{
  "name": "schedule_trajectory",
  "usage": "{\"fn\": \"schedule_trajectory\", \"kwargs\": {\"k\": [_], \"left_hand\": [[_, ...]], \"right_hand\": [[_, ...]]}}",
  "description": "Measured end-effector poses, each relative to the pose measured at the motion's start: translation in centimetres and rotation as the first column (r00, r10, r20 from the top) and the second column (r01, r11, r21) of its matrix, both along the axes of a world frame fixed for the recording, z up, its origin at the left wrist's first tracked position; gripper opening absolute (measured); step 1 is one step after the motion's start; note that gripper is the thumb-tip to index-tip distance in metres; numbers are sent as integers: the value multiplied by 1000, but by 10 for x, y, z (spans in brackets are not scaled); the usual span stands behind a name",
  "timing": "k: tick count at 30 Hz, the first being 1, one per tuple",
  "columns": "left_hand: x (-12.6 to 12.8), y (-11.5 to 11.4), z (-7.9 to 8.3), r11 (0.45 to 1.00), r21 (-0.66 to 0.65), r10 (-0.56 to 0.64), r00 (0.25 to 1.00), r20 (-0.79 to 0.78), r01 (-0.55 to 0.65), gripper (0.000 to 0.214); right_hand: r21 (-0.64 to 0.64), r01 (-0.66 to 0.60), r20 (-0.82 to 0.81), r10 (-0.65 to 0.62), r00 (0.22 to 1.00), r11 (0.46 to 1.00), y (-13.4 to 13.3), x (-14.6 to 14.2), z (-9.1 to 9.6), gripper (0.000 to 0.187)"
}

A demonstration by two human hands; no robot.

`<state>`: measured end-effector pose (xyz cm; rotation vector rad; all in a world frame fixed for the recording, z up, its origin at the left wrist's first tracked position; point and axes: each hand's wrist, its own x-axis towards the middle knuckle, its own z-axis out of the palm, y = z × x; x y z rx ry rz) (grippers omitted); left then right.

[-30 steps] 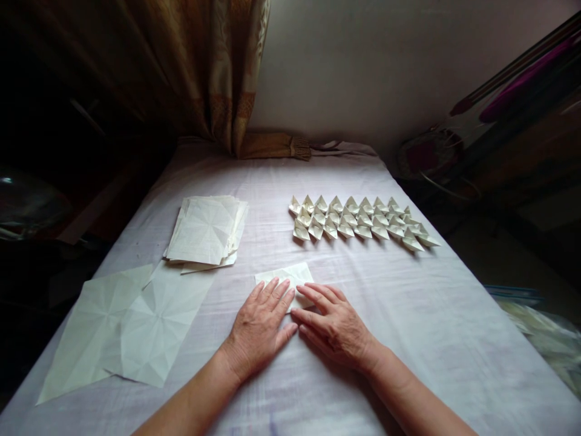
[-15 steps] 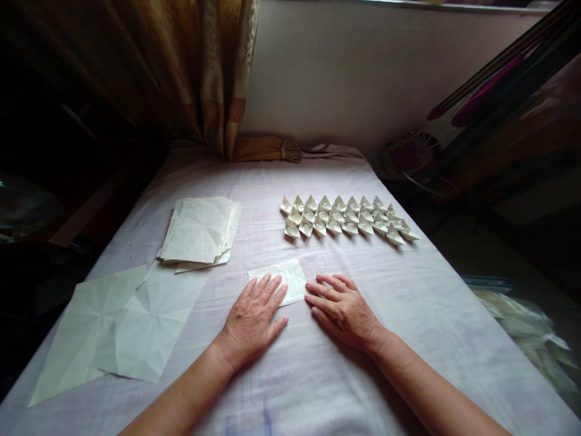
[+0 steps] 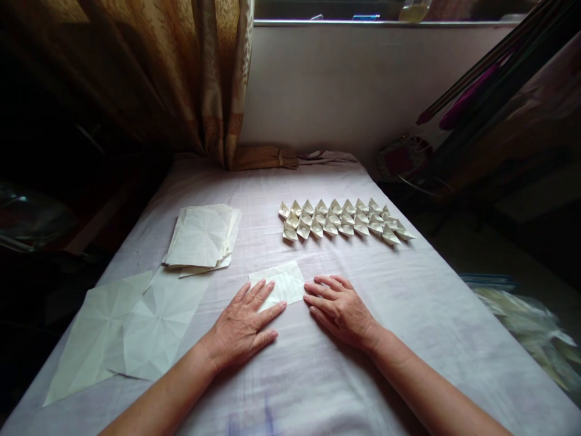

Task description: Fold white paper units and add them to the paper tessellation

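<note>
A folded piece of white paper (image 3: 288, 283) lies flat on the cloth-covered surface in front of me. My left hand (image 3: 242, 324) rests palm down with fingers spread, its fingertips over the paper's left and lower edge. To the right, my right hand (image 3: 340, 307) lies flat, fingers outstretched, with the fingertips at or just beside the paper's right edge. Neither hand grips anything. Farther back on the right sit several small folded paper boats (image 3: 333, 219), set close together in rows.
A stack of creased paper sheets (image 3: 200, 236) lies at the left, and two loose creased sheets (image 3: 157, 330) overlap nearer me. A gold curtain (image 3: 222, 79) hangs at the back left. Plastic bags (image 3: 529, 327) are beyond the surface's right edge.
My left hand has slid left and slightly toward me, uncovering more of the folded paper. My right hand has barely moved. The view has tilted up a little.
</note>
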<state>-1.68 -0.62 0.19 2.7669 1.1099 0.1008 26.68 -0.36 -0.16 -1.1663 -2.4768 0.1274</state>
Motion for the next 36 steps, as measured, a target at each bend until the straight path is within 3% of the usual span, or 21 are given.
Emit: {"fn": "schedule_trajectory", "kwargs": {"k": [6, 14, 19, 22, 26, 29, 36], "left_hand": [[-27, -7, 3, 1000, -26, 9, 998, -67, -11, 50], [-49, -17, 7, 999, 50, 6, 997, -73, -3, 49], [-41, -17, 15, 994, 81, -64, 997, -43, 67, 46], [-39, -17, 15, 992, 112, -59, 998, -6, 60, 45], [-41, -17, 12, 991, 126, -50, 999, 19, 47, 44], [-44, -16, 11, 993, 106, -54, 998, 18, 52, 47], [-47, -12, 14, 995, 68, -79, 997, 15, 77, 46]], "right_hand": [[6, 1, -5, -1, 1000, 1000, 0, 0, -2, 24], [35, -15, 7, 15, 1000, 999, 0, -2, 0, 23], [-7, -9, -13, 8, 1000, 1000, -1, -42, 5, 29], [-106, -99, 52, 105, 993, 989, 4, -78, 1, 54], [-202, -69, 134, 97, 986, 977, 17, -103, -8, 54], [-210, -50, 156, 84, 984, 976, 24, -96, -12, 54], [-217, 125, 195, -82, 977, 968, 29, -45, -14, 52]]}}
